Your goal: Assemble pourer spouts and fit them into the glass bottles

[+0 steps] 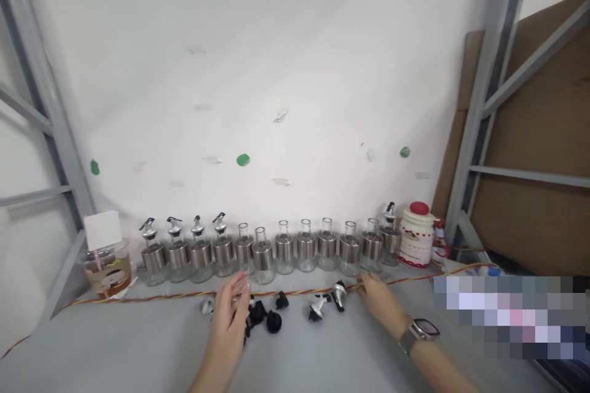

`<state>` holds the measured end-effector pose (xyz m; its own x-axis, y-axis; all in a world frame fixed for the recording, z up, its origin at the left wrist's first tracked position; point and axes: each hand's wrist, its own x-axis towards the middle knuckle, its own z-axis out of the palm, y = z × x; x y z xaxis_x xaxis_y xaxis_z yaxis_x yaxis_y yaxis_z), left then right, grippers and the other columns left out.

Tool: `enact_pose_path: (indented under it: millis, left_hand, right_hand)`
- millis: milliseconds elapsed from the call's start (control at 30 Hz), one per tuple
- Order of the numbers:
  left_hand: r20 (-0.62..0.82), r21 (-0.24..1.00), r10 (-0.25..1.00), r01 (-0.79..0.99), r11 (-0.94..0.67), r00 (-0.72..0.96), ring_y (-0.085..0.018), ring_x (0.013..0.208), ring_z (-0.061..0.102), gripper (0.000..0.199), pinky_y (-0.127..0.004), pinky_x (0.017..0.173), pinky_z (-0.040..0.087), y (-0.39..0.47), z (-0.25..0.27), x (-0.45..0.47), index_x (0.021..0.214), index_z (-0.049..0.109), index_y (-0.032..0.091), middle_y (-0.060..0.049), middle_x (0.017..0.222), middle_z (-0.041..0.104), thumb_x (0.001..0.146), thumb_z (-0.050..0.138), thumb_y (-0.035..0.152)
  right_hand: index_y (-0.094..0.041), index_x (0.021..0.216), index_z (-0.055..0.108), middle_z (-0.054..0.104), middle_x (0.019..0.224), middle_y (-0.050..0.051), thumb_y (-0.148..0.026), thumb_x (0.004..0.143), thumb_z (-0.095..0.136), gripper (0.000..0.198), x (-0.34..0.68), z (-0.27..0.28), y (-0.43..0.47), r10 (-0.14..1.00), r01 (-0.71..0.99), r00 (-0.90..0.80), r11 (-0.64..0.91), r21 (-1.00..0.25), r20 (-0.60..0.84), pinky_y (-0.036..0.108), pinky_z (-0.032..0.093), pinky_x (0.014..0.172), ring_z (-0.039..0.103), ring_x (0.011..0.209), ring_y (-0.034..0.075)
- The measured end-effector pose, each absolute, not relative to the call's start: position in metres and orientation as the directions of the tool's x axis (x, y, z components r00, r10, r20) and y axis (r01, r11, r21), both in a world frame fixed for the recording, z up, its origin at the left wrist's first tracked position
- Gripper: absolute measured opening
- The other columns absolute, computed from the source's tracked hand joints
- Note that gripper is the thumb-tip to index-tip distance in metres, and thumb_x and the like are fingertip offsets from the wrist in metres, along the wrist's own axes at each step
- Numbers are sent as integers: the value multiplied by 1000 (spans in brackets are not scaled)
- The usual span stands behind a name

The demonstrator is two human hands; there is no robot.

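Several glass bottles with steel sleeves [327,245] stand in a row along the wall. Those at the left end carry silver and black pourer spouts [175,225], as does the bottle at the right end [391,236]; the middle ones have bare necks. My left hand [228,307] is open over the table, fingers stretched toward the bottles, beside several black stoppers [273,322]. Just right of two loose silver pourer spouts [339,295], my right hand [380,298] has its fingers curled together at the cord in front of the bottles; its fingertips' contents are hidden.
A twisted red-yellow cord [295,292] crosses the grey table [295,362]. At the left stands a plastic cup [108,273]; at the right, a cream jar with a red lid [416,236]. Grey metal posts [479,104] flank the table. A pixelated area covers the lower right.
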<state>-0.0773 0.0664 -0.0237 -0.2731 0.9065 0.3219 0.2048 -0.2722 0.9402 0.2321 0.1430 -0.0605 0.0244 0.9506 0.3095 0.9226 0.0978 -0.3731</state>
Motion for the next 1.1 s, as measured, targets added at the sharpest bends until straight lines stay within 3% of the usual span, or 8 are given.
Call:
enact_pose_path:
  millis: [100,267,500,633,800,933,1100]
  left_hand:
    - [360,861,897,462,-213,-257,-25,99,52,35,-40,82,44,70,-24,-85,100,51,19,-9,108,48,80,43,46]
    - [418,610,901,771,-184,-116,-22,89,54,25,-38,81,43,67,-25,-86,89,54,19,-6,94,48,84,36,36]
    - [336,287,940,957,-36,-65,-23,83,59,29,-34,73,44,59,-11,-79,87,53,17,-9,89,58,87,27,29]
    - [180,105,969,983,152,-169,-30,79,64,35,-38,65,45,57,-4,-81,104,50,9,-14,84,66,88,28,31]
    - [28,149,983,973,175,-181,-33,79,66,43,-42,65,46,55,-3,-79,117,43,6,-16,84,70,88,27,33]
    - [37,165,982,971,175,-183,-34,77,66,43,-43,64,46,52,1,-78,116,45,7,-17,83,70,88,25,34]
    - [71,115,976,974,196,-205,-34,76,66,43,-42,62,47,53,0,-79,113,49,6,-18,82,71,88,25,32]
  right_hand:
    - [-9,93,64,64,95,15,-4,77,41,28,233,-66,151,932,928,13,123,-351,361,29,40,85,58,93,22]
    - [-9,103,61,61,106,14,-1,76,37,37,236,-68,156,906,937,60,94,-337,418,31,37,92,54,103,21]
    - [-5,102,60,62,102,17,0,73,37,38,241,-67,154,889,935,190,-35,-352,416,30,41,83,57,98,22]
    - [-10,97,62,64,96,16,-5,74,40,33,240,-64,149,888,943,206,-69,-325,410,31,41,75,59,91,24]
    - [-12,87,63,65,90,13,-5,75,41,26,237,-59,144,885,951,214,-93,-296,412,28,39,70,60,84,22]
    - [-11,94,59,63,95,16,-7,76,43,25,231,-50,138,862,951,237,-112,-287,449,35,36,74,59,86,26]
    - [-13,95,58,60,97,14,-8,80,38,25,209,-33,120,848,963,63,86,-255,526,38,35,79,53,95,27]
